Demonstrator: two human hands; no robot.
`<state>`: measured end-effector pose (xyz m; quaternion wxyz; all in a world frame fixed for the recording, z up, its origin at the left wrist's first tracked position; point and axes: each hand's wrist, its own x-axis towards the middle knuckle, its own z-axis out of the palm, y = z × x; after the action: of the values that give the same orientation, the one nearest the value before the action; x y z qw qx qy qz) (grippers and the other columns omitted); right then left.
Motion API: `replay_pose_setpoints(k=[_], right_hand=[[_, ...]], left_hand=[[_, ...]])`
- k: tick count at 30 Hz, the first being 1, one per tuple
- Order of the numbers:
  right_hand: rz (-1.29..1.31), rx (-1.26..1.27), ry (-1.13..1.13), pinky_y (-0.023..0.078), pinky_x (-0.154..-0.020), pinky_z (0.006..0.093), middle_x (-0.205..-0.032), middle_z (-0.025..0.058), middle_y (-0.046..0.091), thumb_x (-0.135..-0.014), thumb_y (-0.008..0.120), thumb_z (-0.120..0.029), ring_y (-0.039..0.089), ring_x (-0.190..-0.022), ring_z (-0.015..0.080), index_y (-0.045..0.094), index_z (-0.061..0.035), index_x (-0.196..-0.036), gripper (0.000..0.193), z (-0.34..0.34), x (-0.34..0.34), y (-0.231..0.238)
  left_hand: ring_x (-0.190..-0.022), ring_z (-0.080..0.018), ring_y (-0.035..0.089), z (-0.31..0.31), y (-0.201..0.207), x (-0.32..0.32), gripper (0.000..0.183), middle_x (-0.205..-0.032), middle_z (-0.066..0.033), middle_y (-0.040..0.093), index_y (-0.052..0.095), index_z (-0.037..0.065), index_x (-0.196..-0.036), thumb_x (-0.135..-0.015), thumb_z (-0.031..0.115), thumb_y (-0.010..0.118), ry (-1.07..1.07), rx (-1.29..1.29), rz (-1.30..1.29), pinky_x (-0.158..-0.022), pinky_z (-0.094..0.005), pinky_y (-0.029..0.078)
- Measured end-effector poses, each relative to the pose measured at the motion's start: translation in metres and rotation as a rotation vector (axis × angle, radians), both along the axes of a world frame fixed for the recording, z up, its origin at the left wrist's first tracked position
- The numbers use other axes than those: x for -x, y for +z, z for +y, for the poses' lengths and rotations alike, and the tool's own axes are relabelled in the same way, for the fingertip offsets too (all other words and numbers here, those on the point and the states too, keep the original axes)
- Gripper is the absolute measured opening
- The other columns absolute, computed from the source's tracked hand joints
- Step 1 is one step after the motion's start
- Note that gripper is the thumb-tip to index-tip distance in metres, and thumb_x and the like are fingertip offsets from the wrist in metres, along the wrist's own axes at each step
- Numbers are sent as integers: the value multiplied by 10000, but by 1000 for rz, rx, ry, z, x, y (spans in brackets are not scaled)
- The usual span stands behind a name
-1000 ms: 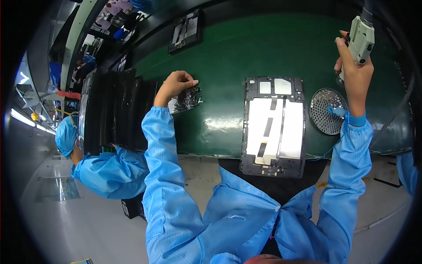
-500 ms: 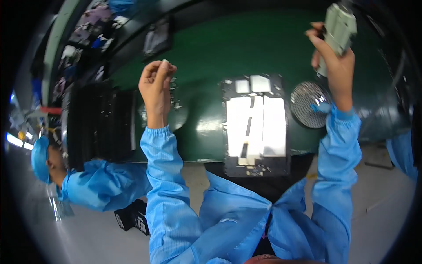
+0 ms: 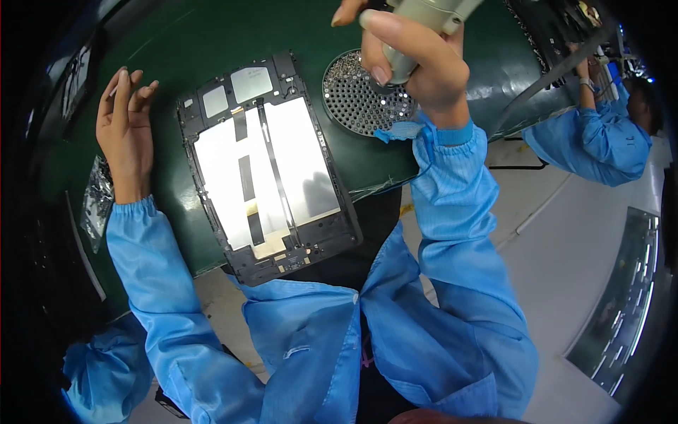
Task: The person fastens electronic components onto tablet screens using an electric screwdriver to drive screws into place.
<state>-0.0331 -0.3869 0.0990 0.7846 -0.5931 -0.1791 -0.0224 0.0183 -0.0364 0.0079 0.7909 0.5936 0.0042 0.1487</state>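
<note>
OK, right hand grips a pale handheld tool by a round perforated tray. Left hand empty, fingers loosely spread, left of the tablet chassis, which lies on the green bench between the hands, near end overhanging. Clear bag by left wrist; co-worker in blue at right.

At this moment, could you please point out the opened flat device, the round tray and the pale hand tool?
Opened flat device (image 3: 263,169): head view, on its pale middle.
Round tray (image 3: 349,106): head view, on its perforated face.
Pale hand tool (image 3: 431,15): head view, on its body.
</note>
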Motion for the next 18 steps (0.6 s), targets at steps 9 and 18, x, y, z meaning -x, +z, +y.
replay_pose_setpoints(k=[9, 18], right_hand=[[-250, 139, 79, 426, -472, 269, -1015, 246, 720, -902, 586, -82, 515, -481, 127, 663, 37, -1020, 184, -4, -1, -36], [-293, 102, 130, 440, -481, 277, -1040, 281, 710, -886, 576, -42, 503, -475, 123, 637, 43, -1042, 188, 0, 0, -43]], left_hand=[[-859, -107, 605, 0, -4, 5, 405, -1079, -52, 652, 577, -24, -1341, -1008, 202, 627, -100, -39, 20, -1015, -341, 512], [-917, -143, 641, 8, -12, -4, 339, -1124, -94, 679, 651, -5, -1272, -996, 191, 640, -88, -14, 15, -1007, -360, 540]])
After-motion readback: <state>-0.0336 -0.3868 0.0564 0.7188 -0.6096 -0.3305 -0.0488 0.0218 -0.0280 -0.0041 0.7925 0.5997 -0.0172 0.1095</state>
